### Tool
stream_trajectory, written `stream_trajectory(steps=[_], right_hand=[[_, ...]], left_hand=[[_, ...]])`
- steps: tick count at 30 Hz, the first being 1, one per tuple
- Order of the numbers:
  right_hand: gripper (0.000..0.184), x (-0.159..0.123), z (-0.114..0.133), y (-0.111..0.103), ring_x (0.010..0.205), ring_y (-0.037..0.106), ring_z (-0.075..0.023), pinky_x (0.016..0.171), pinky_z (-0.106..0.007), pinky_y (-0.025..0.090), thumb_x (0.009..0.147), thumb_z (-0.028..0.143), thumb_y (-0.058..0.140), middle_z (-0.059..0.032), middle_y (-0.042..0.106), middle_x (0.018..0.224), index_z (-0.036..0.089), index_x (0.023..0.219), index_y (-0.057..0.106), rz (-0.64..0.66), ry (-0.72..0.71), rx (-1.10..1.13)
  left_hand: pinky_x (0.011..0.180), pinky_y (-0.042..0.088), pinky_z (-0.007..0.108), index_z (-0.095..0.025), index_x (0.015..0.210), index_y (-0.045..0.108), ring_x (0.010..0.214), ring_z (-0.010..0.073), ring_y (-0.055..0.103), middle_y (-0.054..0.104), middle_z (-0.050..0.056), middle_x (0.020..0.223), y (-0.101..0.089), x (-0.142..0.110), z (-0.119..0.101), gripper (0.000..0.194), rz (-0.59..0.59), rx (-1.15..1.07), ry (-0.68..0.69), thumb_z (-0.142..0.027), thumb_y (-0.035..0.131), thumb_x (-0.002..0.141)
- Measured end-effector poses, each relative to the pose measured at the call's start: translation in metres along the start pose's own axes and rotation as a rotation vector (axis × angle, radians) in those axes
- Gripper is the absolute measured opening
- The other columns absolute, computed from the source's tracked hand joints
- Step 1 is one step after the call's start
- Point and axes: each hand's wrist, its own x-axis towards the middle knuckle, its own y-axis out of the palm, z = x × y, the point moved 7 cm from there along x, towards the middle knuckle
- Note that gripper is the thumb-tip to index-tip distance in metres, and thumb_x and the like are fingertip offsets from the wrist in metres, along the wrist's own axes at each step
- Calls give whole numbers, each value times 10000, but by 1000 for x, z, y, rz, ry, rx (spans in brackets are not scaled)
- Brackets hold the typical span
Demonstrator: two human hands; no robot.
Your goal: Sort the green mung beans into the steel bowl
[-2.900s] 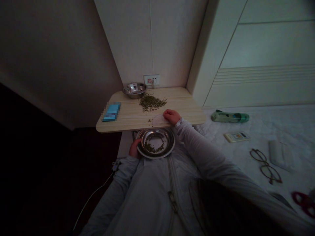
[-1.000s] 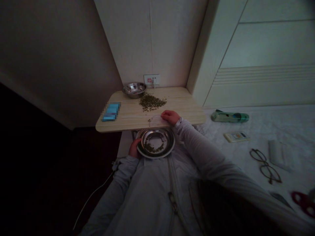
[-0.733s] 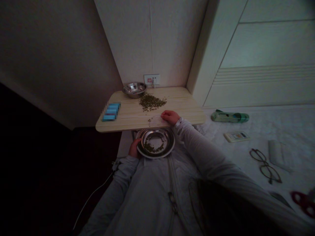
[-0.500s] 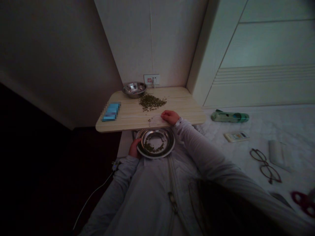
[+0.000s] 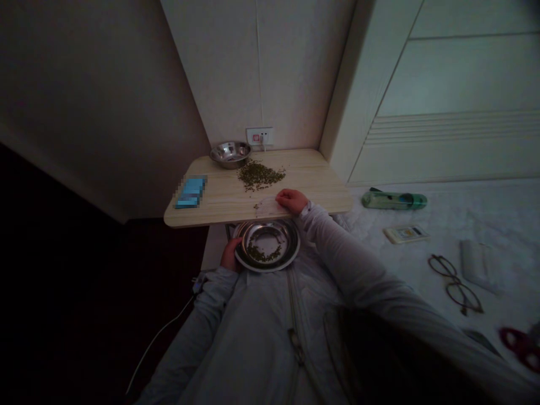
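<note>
My left hand [image 5: 231, 255] grips the left rim of a round steel bowl [image 5: 291, 256], just below the board's front edge. Small green beans [image 5: 264, 255] lie along the near side of its bottom. Over the wooden tabletop [image 5: 312, 174], my right hand [image 5: 292, 201] is closed in a pinch on a thin, clear, round-edged plastic piece [image 5: 266, 206], lying close to the front edge. A few beans sit at that piece's left end. Farther back spreads a pile of green beans [image 5: 260, 175]. Behind it on the left stands a second steel bowl [image 5: 231, 154].
A blue blurred item [image 5: 192, 192] lies on the tabletop's left side. On the white bedding to the right are a green bottle [image 5: 394, 199], a phone [image 5: 405, 234], eyeglasses [image 5: 455, 285], a pale case [image 5: 478, 264] and red-handled scissors [image 5: 521, 346]. A wall socket [image 5: 260, 136] is behind the table.
Since the oldest frame, my right hand has shifted slightly left with the plastic piece, toward the few loose beans. Over the last second it stays nearly still. My left hand and the bowl keep their place.
</note>
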Motion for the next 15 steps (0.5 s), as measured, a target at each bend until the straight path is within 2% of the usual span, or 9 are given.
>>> stream_trajectory(steps=[8, 15], right_hand=[[195, -1, 1, 1, 494, 417, -63, 525, -203, 338, 646, 325, 477, 31, 546, 544, 148, 696, 540, 19, 5, 29], [193, -3, 3, -1, 500, 419, -58, 523, -197, 328, 642, 327, 488, 32, 547, 541, 149, 689, 545, 11, 1, 3]], left_hand=[[526, 438, 201, -161, 453, 545, 512, 119, 542, 540, -8, 430, -5, 0, -2, 90, -26, 33, 48, -197, 564, 533], [510, 446, 211, -170, 452, 542, 516, 130, 547, 553, -7, 433, -2, -2, -1, 84, -36, 23, 4, -201, 558, 528]])
